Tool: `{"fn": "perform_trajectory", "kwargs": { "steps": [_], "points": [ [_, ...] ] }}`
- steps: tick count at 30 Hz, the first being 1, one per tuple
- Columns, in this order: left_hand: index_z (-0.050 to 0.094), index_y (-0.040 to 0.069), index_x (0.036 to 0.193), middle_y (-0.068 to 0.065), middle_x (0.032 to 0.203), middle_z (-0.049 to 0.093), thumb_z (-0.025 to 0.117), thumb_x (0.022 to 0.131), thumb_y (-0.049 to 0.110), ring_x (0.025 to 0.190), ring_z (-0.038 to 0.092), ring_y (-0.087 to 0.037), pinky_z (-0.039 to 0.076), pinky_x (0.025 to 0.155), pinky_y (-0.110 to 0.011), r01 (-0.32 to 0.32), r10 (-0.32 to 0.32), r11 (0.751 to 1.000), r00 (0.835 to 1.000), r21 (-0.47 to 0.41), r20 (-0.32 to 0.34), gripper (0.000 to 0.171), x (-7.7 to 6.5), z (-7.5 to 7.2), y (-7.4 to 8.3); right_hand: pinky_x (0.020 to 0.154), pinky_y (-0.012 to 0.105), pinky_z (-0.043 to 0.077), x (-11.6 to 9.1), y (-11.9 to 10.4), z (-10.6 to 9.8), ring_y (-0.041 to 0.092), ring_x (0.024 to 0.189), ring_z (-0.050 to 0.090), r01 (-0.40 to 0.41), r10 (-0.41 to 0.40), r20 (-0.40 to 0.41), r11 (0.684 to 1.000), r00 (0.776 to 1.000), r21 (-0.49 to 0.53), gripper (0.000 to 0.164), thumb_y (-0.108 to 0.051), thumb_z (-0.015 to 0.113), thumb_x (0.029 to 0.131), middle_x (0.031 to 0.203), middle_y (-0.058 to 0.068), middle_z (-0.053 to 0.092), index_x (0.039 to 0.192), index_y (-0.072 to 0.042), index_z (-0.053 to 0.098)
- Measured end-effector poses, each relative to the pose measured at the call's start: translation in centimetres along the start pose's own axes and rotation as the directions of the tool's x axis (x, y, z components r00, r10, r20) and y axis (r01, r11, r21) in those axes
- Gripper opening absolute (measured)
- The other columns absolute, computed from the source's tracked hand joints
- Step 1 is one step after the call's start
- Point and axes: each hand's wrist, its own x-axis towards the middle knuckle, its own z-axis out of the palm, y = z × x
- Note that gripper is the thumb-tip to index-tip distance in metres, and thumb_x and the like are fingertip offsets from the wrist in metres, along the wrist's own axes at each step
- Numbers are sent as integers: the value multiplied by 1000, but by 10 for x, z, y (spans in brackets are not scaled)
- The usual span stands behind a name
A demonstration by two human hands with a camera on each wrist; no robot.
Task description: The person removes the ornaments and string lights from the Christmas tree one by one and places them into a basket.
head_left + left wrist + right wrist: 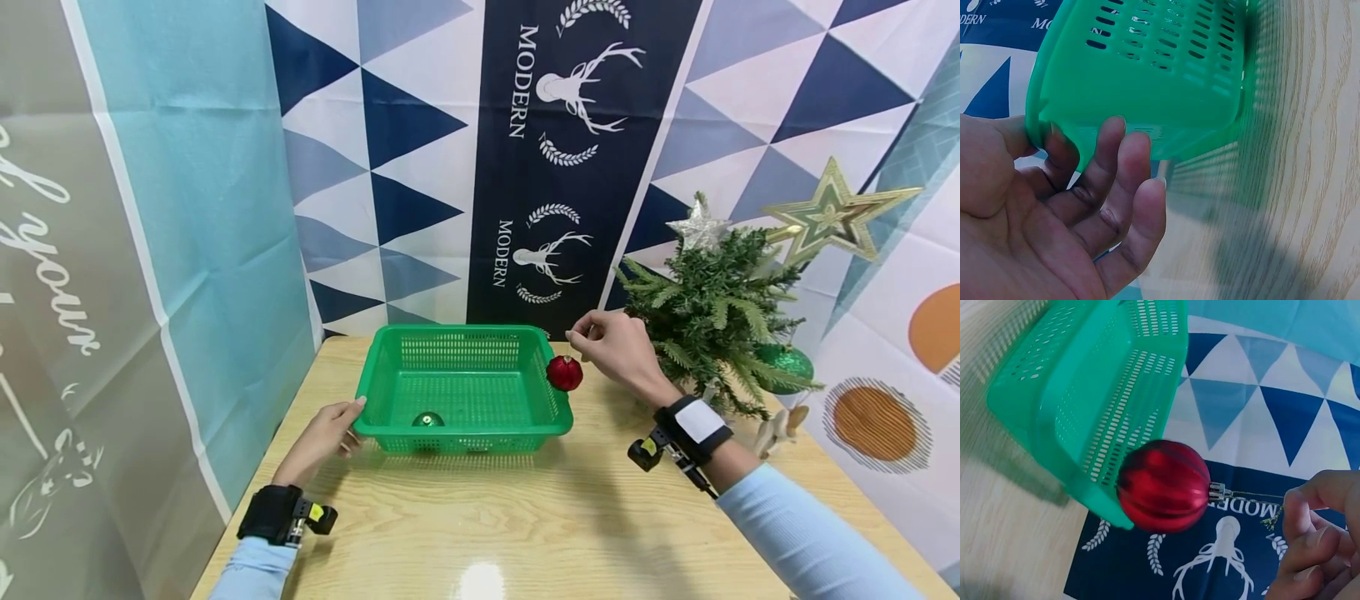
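Note:
A red Christmas bauble (564,372) with ridged sides hangs by a thin gold string from my right hand (618,350), whose thumb and index finger pinch the string. In the right wrist view the bauble (1164,485) overlaps the end of the green plastic basket (1063,444). My left hand (326,433) grips the near left corner of the basket (465,431), thumb at the rim. The left wrist view has the thumb and index finger at the rim, the other fingers (1132,156) loosely bent beside the wall. Inside the basket, near its front wall, sits a green bauble (428,419).
A small Christmas tree (720,300) stands at the right of the wooden table (480,517), bearing a silver star (699,227), a large gold star (831,212) and a green glitter bauble (784,367). Patterned cloth (420,125) hangs behind the table.

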Motion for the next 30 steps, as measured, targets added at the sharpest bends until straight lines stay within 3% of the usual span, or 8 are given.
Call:
{"fn": "perform_trajectory", "kwargs": {
  "steps": [8, 21, 30],
  "points": [
    [58, 0, 127, -24, 102, 60, 45, 111, 48, 88, 64, -36, 54, 80, -45, 1, -1, 1000, 1000, -1, -10, 52, 1, 0, -1, 50, 30, 39, 6, -6, 10, 14, 59, 62, 44, -44, 6, 999, 999, 18, 11, -18, 70, 100, 71, 4, 71, 96, -10, 77],
    [57, -1, 127, -25, 102, 61, 46, 111, 47, 87, 63, -35, 54, 80, -45, -6, 6, 1000, 1000, -4, -4, 51, 1, 0, 0, 51, 33, 45, 10, -16, 25, 13, 60, 64, 33, -35, 33, 998, 999, 46, 13, -20, 72, 100, 69, -1, 69, 97, -9, 78],
    [53, -2, 136, -21, 100, 60, 44, 112, 43, 90, 63, -35, 53, 82, -45, -19, 19, 1000, 1000, -1, 7, 52, -1, -1, -1, 55, 33, 52, 12, -20, 37, 15, 60, 66, 39, -44, 70, 996, 997, 79, 12, -18, 74, 99, 69, -1, 69, 98, -7, 78]
  ]
}}
